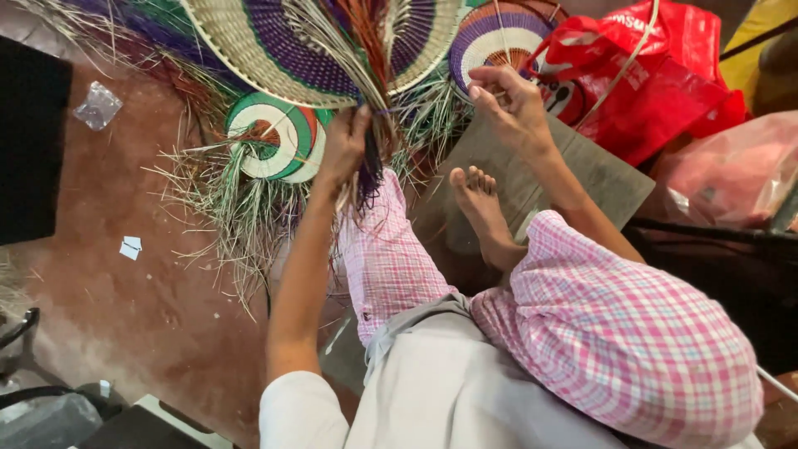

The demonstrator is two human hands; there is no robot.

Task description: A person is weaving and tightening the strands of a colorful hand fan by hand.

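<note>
Left hand (343,148): I see it closed on the strand bundle below the woven fan (320,50) | right hand (509,101): pinches one thin strand above its fingertips | handling: I judge it light, springy, brittle; grip the gathered stems.

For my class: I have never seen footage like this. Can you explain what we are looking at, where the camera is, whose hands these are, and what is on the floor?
There is one picture, taken by a camera worn on a person's head, looking down at their own lap and hands. No machine is involved. The person sits on a reddish floor in pink checked trousers, one bare foot forward. The left hand grips a bundle of loose straw-like strands at the edge of a large round woven piece with cream and purple rings. The right hand is raised, pinching a thin strand. A smaller green, white and red woven disc lies on the floor among loose fibres, with red plastic bags to the right.
</note>
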